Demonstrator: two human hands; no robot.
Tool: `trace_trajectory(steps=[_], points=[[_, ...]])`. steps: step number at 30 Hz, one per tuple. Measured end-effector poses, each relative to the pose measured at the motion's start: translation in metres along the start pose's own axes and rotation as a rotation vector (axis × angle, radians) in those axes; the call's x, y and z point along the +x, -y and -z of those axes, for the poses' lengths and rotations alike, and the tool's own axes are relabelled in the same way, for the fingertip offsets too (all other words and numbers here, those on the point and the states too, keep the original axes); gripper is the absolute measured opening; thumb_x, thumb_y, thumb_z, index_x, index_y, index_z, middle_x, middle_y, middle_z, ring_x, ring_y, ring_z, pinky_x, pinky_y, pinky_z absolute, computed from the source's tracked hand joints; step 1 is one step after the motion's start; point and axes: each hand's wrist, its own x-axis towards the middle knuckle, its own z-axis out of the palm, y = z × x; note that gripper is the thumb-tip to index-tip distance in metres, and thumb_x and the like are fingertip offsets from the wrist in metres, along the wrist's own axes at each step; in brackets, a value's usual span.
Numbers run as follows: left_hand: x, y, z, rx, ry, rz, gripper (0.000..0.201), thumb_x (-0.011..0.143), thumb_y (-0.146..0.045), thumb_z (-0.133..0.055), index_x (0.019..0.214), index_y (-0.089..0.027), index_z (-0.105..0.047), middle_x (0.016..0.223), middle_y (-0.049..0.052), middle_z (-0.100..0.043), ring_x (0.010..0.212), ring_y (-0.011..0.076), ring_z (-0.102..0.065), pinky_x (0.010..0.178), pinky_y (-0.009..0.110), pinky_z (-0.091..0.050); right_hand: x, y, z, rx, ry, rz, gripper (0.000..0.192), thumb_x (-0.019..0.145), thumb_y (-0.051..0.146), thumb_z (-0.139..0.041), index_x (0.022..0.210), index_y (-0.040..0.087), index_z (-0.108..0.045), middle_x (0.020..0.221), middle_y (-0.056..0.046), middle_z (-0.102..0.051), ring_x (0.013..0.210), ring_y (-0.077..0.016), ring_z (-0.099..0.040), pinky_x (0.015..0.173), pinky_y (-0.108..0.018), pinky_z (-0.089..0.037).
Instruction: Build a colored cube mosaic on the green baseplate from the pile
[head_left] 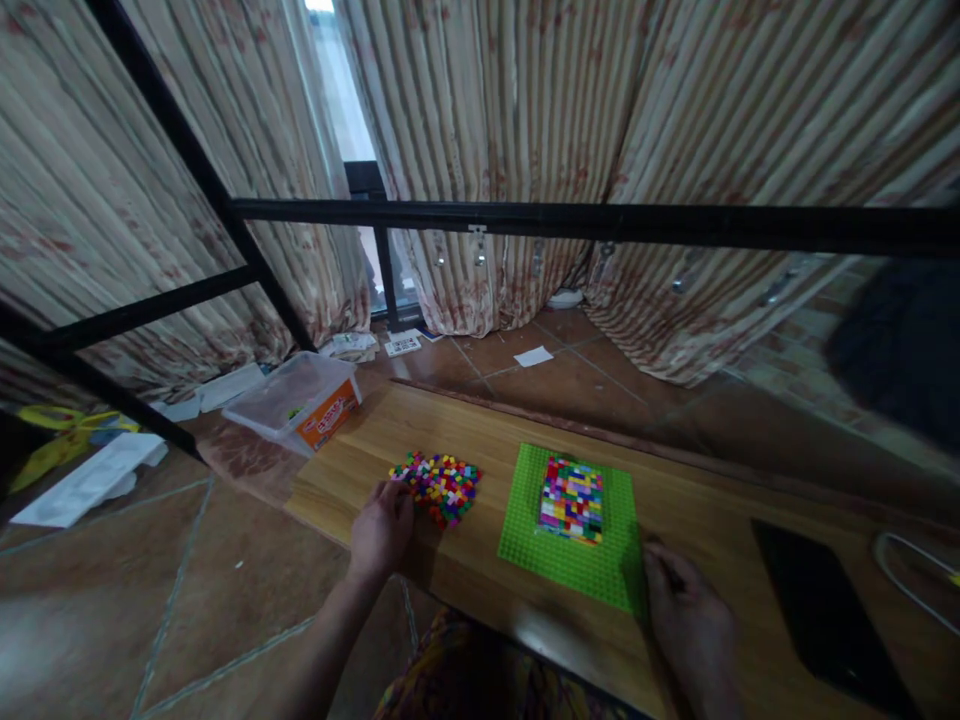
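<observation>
My left hand [382, 525] is at the left edge of a loose pile of small coloured building bricks [448, 480], fingers bent and drawn together. Its fingertips touch the pile, and whether a brick is between them is hidden. To the right lies a green studded baseplate [517, 535], flat on the wooden table. A block of multicoloured bricks [571, 500] covers the middle of its upper part, in tight rows. My right hand [686, 610] rests beside the plate's lower right corner with curled, closed fingers; anything inside them cannot be made out.
The narrow wooden table [360, 430] carries a black flat device [825, 600] and a white cable [896, 570] at right. A clear plastic box [281, 395] with an orange label stands beyond the left end. A black metal rail [525, 217] crosses before the curtains [510, 100].
</observation>
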Motion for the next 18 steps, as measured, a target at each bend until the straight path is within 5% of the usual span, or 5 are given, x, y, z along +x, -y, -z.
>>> trace_trajectory(steps=[3,7,13,18], points=[[-0.002,-0.024,-0.002,-0.096,0.015,-0.09,0.015,0.09,-0.027,-0.047,0.094,-0.021,-0.061,0.092,0.004,-0.068,0.077,0.0149,-0.064,0.072,0.025,-0.046,0.0,0.006,0.0,0.052,-0.001,-0.002,0.049,0.091,0.056,-0.042,0.099,0.017,-0.071,0.1,-0.012,-0.074,0.083,-0.0256,-0.071,0.073,-0.033,-0.052],[-0.004,-0.075,-0.018,-0.154,0.162,-0.411,0.018,0.09,-0.022,-0.044,0.09,-0.02,-0.062,0.089,0.004,-0.07,0.08,0.0149,-0.065,0.075,0.025,-0.046,0.0,0.011,0.001,0.098,-0.011,-0.004,0.046,0.092,0.052,-0.042,0.099,0.017,-0.07,0.102,-0.012,-0.074,0.085,-0.0242,-0.07,0.076,-0.032,-0.052],[0.009,-0.148,-0.038,0.129,0.344,-0.595,0.025,0.092,-0.021,-0.041,0.1,-0.018,-0.064,0.091,0.009,-0.071,0.083,0.0183,-0.067,0.077,0.028,-0.049,0.002,0.018,0.004,0.129,-0.027,-0.005,0.041,0.092,0.047,-0.043,0.097,0.017,-0.07,0.1,-0.011,-0.074,0.085,-0.023,-0.07,0.077,-0.032,-0.051],[0.025,-0.175,-0.042,0.274,0.412,-0.68,0.026,0.09,-0.017,-0.042,0.101,-0.016,-0.066,0.091,0.014,-0.071,0.086,0.023,-0.069,0.081,0.033,-0.05,0.002,0.02,0.005,0.134,-0.006,-0.029,0.038,0.091,0.044,-0.043,0.098,0.018,-0.07,0.101,-0.011,-0.073,0.086,-0.023,-0.07,0.077,-0.033,-0.051]])
